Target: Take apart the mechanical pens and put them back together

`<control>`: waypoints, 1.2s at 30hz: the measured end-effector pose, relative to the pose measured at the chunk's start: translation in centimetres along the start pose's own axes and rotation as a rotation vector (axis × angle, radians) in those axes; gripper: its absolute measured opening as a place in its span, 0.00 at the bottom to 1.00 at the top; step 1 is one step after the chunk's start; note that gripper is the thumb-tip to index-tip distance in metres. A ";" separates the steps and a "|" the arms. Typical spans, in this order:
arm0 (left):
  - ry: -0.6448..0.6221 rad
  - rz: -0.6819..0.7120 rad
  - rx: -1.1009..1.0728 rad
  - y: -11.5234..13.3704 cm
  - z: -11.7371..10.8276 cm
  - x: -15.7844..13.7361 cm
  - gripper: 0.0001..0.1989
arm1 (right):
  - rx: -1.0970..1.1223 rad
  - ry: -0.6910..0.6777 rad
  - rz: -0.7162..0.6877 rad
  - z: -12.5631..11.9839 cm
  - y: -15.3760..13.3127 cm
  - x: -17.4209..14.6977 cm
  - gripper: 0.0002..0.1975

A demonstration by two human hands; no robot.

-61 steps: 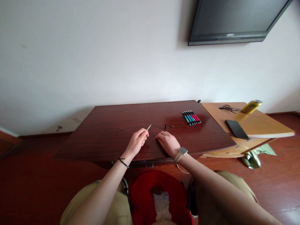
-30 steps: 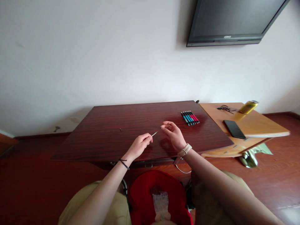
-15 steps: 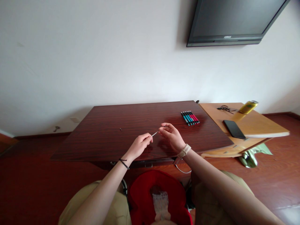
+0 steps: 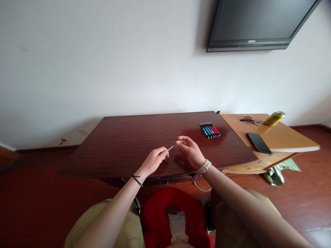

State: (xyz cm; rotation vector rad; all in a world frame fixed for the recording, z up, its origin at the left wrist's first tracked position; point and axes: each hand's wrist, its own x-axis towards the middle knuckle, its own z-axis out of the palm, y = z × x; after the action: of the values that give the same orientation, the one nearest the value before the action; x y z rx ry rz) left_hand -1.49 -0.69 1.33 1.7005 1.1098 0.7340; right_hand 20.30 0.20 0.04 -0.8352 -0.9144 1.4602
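Over the front half of the dark wooden table (image 4: 116,131), my left hand (image 4: 153,160) is closed around a thin white pen refill (image 4: 171,148). The refill slants up to the right, and its far tip meets the pinched fingertips of my right hand (image 4: 190,151). Whatever else those right fingers hold is too small and covered to make out. Left of both hands, a tiny dark piece (image 4: 133,142) lies on the tabletop. Several pens (image 4: 210,130), blue and pink with black ends, lie side by side in a row beyond my right hand.
A lighter wooden table (image 4: 292,137) adjoins on the right, with a black phone (image 4: 258,143), a coiled black cable (image 4: 249,120) and a yellow can (image 4: 274,119). A television (image 4: 261,24) hangs on the wall. Below me is a red seat (image 4: 155,220).
Almost nothing differs. Both hands keep their place and hold around the refill, and the view has shifted very slightly.
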 end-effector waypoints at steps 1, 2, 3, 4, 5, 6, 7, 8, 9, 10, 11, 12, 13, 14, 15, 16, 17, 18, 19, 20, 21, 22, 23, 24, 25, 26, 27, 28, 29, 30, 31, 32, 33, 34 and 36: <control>-0.004 0.001 0.000 0.0 0.0 0.0 0.19 | 0.004 -0.011 0.003 0.0 0.1 0.0 0.26; -0.006 0.002 -0.001 0.1 0.0 0.0 0.19 | 0.006 -0.018 0.004 -0.1 0.2 0.0 0.26; -0.007 0.001 -0.002 0.1 0.0 0.0 0.19 | 0.002 -0.020 0.002 -0.1 0.2 0.0 0.26; -0.006 0.000 -0.004 0.1 0.0 0.0 0.19 | -0.006 -0.019 -0.002 -0.2 0.2 0.0 0.26; -0.005 -0.002 -0.005 0.1 0.0 0.0 0.19 | -0.017 -0.015 -0.006 -0.2 0.2 0.0 0.26; -0.003 -0.003 -0.006 0.1 0.0 0.0 0.19 | -0.029 -0.012 -0.011 -0.3 0.2 0.0 0.25; -0.003 -0.004 -0.008 0.1 0.0 0.0 0.18 | -0.042 -0.008 -0.015 -0.3 0.1 0.0 0.25; -0.005 -0.004 -0.009 0.1 0.0 0.0 0.18 | -0.054 -0.008 -0.018 -0.3 0.1 0.0 0.25; -0.008 -0.005 -0.011 0.1 0.0 0.0 0.18 | -0.067 -0.011 -0.020 -0.2 0.1 -0.1 0.25; -0.010 -0.007 -0.011 0.1 0.0 0.0 0.18 | -0.080 -0.017 -0.021 -0.2 0.0 -0.1 0.26; -0.011 -0.009 -0.011 0.1 0.0 0.0 0.18 | -0.095 -0.027 -0.022 -0.1 0.0 -0.1 0.26; -0.010 -0.011 -0.008 0.1 0.1 0.1 0.18 | -0.110 -0.039 -0.024 0.0 0.0 -0.2 0.26; -0.009 -0.012 -0.005 0.2 0.1 0.1 0.18 | -0.125 -0.052 -0.027 0.1 0.0 -0.3 0.26; -0.008 -0.012 -0.002 0.2 0.2 0.1 0.18 | -0.139 -0.065 -0.032 0.2 0.1 -0.3 0.25; -0.006 -0.010 0.000 0.3 0.2 0.1 0.19 | -0.150 -0.078 -0.039 0.3 0.2 -0.4 0.25; -0.004 -0.008 0.002 0.3 0.2 0.1 0.19 | -0.159 -0.093 -0.046 0.4 0.3 -0.4 0.25; -0.002 -0.006 0.002 0.4 0.2 0.1 0.19 | -0.165 -0.108 -0.050 0.4 0.4 -0.5 0.25; 0.002 -0.004 0.002 0.4 0.2 0.1 0.19 | -0.170 -0.124 -0.052 0.4 0.5 -0.5 0.25; 0.007 -0.003 0.002 0.4 0.2 0.0 0.19 | -0.178 -0.140 -0.051 0.4 0.7 -0.5 0.25; 0.012 -0.002 0.002 0.4 0.2 0.0 0.19 | -0.190 -0.158 -0.049 0.4 0.9 -0.5 0.25; 0.015 0.000 0.001 0.4 0.2 0.0 0.19 | -0.207 -0.177 -0.049 0.4 1.2 -0.5 0.24; 0.019 0.003 -0.001 0.4 0.1 0.0 0.19 | -0.229 -0.197 -0.049 0.3 1.4 -0.5 0.24; 0.020 0.006 -0.003 0.4 0.1 0.0 0.19 | -0.255 -0.217 -0.052 0.3 1.6 -0.5 0.23; 0.020 0.008 -0.005 0.4 0.0 0.0 0.19 | -0.286 -0.235 -0.057 0.2 1.8 -0.5 0.21; 0.019 0.009 -0.006 0.4 0.0 0.0 0.19 | -0.327 -0.246 -0.066 0.2 1.9 -0.5 0.20; 0.019 0.009 -0.006 0.4 0.0 0.0 0.19 | -0.379 -0.244 -0.084 0.1 1.9 -0.6 0.17; 0.018 0.006 -0.004 0.4 -0.1 0.0 0.19 | -0.446 -0.228 -0.114 0.1 1.8 -0.6 0.15; 0.019 0.002 -0.001 0.4 -0.1 0.0 0.19 | -0.521 -0.199 -0.158 0.0 1.7 -0.6 0.12; 0.022 -0.003 0.002 0.5 -0.1 0.0 0.19 | -0.600 -0.157 -0.216 -0.1 1.4 -0.6 0.11; 0.026 -0.006 0.005 0.5 -0.1 0.0 0.19 | -0.673 -0.106 -0.281 -0.2 1.2 -0.5 0.10; 0.027 -0.008 0.006 0.5 -0.1 0.0 0.19 | -0.732 -0.052 -0.345 -0.4 0.9 -0.4 0.09; 0.029 -0.008 0.005 0.5 -0.1 0.0 0.19 | -0.775 0.005 -0.401 -0.6 0.6 -0.3 0.10; 0.030 -0.005 0.003 0.6 -0.1 -0.1 0.20 | -0.806 0.054 -0.438 -0.9 0.4 -0.1 0.11; 0.032 -0.003 0.001 0.6 -0.1 -0.1 0.20 | -0.824 0.086 -0.455 -1.2 0.3 0.2 0.13; 0.038 -0.003 0.004 0.7 -0.1 -0.1 0.20 | -0.850 0.100 -0.445 -2.0 0.3 0.7 0.18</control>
State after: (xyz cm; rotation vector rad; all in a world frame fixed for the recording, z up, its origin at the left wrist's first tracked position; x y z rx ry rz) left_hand -1.39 -0.89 2.00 1.6939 1.1401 0.7658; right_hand 21.85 1.04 -1.12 -1.1953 -1.5597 0.6064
